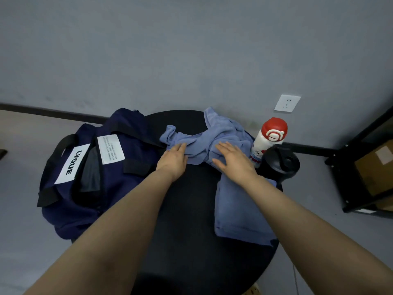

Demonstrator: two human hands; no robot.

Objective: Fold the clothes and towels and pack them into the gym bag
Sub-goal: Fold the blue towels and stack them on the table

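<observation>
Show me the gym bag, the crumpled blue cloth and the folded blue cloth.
gym bag (136, 145): head view, navy side panel.
crumpled blue cloth (223, 130): head view, bunched middle.
folded blue cloth (238, 213): head view, flat top.

A white water bottle (268, 143) with a red cap stands at the round black table's (191, 241) right edge, touching a black lidded jug (280, 165). A white wall socket (287, 103) sits above them. A black shelf (361, 145) at the right holds a cardboard box (375, 167).

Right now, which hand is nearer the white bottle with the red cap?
Right. The right hand rests flat on the crumpled light-blue cloth just beside the white bottle with the red cap; the left hand lies farther off, toward the navy gym bag.
</observation>
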